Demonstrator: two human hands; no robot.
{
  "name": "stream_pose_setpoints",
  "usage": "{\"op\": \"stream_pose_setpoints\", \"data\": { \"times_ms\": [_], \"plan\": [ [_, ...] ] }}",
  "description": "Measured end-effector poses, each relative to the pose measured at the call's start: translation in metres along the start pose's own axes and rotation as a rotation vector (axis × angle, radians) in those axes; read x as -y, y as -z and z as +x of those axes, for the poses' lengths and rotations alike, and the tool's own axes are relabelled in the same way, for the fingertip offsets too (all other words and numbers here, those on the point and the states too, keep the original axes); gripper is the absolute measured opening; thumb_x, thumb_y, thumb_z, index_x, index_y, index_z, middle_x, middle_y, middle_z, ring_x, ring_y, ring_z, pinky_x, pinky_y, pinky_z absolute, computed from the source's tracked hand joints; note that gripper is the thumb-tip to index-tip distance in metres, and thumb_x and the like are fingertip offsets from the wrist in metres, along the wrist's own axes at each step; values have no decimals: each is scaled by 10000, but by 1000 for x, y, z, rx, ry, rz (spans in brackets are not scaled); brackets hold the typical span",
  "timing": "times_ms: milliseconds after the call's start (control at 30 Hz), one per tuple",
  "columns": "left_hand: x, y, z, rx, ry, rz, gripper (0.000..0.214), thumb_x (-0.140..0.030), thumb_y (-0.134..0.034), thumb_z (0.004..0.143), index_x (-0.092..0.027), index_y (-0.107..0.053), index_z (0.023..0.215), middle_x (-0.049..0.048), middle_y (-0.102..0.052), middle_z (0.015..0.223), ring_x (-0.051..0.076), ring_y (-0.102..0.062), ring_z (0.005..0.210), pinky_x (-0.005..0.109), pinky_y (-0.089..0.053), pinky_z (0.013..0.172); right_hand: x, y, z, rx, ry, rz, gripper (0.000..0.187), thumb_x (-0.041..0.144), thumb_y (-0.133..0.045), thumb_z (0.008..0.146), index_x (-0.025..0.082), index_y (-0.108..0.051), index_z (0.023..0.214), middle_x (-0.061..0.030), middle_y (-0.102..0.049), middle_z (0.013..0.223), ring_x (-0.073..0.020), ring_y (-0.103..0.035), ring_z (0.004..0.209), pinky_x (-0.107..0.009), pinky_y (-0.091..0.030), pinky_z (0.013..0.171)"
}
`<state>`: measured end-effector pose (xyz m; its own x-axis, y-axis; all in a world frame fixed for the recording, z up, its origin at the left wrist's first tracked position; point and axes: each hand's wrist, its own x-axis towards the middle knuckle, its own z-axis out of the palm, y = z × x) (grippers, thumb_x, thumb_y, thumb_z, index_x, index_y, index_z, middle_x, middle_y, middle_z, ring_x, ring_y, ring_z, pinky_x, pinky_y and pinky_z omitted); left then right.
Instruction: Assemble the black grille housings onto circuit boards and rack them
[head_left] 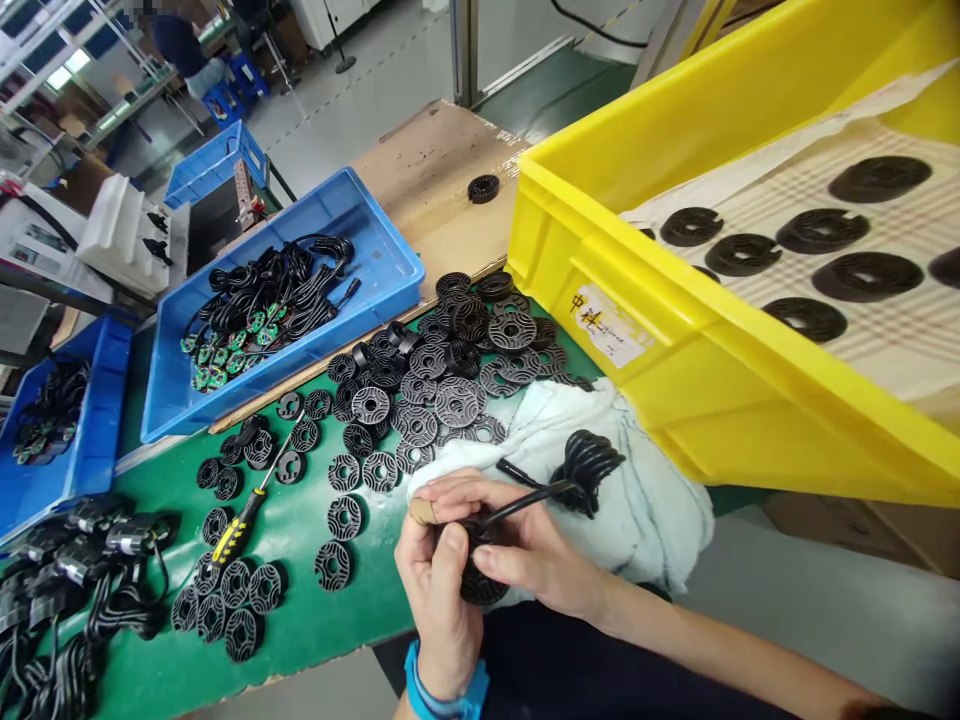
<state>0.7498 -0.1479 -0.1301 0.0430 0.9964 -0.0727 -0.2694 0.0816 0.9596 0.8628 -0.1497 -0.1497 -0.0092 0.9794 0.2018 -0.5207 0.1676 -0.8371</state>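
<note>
Both of my hands are closed around one black round disc point(482, 585) with a patterned face, held at the front edge of the table. My left hand point(442, 560) has its thumb pressed on the disc, and a tan wrap covers one finger. My right hand point(529, 545) grips the disc from the other side, thumb on its face. A black cable point(525, 502) runs up from the disc to a coiled bundle point(589, 465) resting on a pale cloth point(660, 500). Fingers hide much of the disc.
Many black patterned discs point(435, 400) lie on the green table point(300, 620), near a yellow-black screwdriver point(240, 525). A blue bin point(382, 220) holds cables with green circuit boards. A yellow crate point(675, 400) with discs stands right. Black cables point(112, 590) lie left.
</note>
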Motion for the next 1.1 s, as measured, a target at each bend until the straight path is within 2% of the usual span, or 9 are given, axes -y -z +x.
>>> {"op": "stream_pose_setpoints", "data": {
  "times_ms": [167,300,433,567,733,833,900,967,1100],
  "plan": [
    [0,-1,4,-44,8,-10,244,-430,-779,843,-192,-734,816,1,-643,777,134,-623,754,204,-519,707,-3,-1,2,4,21,5,292,403,-741,892,256,-750,1144,-93,-709,1284,-285,-601,1296,-495,-444,1144],
    [-3,1,12,-49,5,16,229,-426,-761,855,-198,-751,841,3,-622,840,129,-609,795,209,-516,748,-9,-5,2,3,-20,-38,430,489,-690,924,232,-677,1269,-140,-621,1429,-309,-568,1349,-528,-404,1181],
    [-5,7,17,-4,-97,134,178,-371,-743,870,-197,-722,841,33,-605,1115,179,-600,1110,267,-490,979,-24,-3,-2,-33,88,-209,747,709,-668,857,221,-556,1412,-175,-528,1505,-341,-464,1432,-544,-354,1208],
    [-24,14,21,27,-153,281,321,-315,-721,886,-277,-618,1188,32,-508,1498,217,-438,1443,374,-318,1220,-37,0,-3,4,188,-397,732,773,-627,839,194,-634,1288,-162,-647,1286,-323,-581,1254,-496,-452,1110],
    [-74,-1,31,258,-409,851,586,-390,-493,1022,-301,-319,1574,50,-281,1694,238,-170,1597,473,-101,1311,-41,-5,0,17,241,-468,699,800,-646,798,196,-686,1149,-135,-686,1143,-314,-617,1106,-498,-488,1026],
    [-84,-20,42,563,-563,1226,741,-527,-474,1012,-268,-169,1636,92,-238,1712,286,-112,1608,547,-18,1303,-41,-9,0,32,196,-451,604,724,-691,801,193,-717,1087,-148,-692,1158,-352,-611,1129,-530,-485,1026],
    [-82,-28,49,803,-593,1340,836,-616,-477,981,-236,-136,1643,138,-313,1679,320,-252,1569,570,-118,1288,-39,-10,-1,52,162,-432,525,651,-729,791,202,-740,1061,-148,-701,1167,-372,-611,1155,-536,-491,1026],
    [-79,-31,54,915,-548,1379,870,-660,-462,964,-220,-141,1643,161,-494,1562,328,-485,1424,560,-325,1209,-36,-11,0,66,158,-425,431,590,-748,782,214,-753,991,-131,-723,1111,-361,-643,1103,-517,-533,968],
    [-78,-27,54,749,-358,1424,861,-654,-485,939,-201,-218,1621,94,-750,1130,292,-708,1032,476,-541,962,-30,-12,3,88,165,-430,261,460,-745,766,210,-710,832,-78,-734,959,-290,-692,936,-423,-588,819]
  ]
}}
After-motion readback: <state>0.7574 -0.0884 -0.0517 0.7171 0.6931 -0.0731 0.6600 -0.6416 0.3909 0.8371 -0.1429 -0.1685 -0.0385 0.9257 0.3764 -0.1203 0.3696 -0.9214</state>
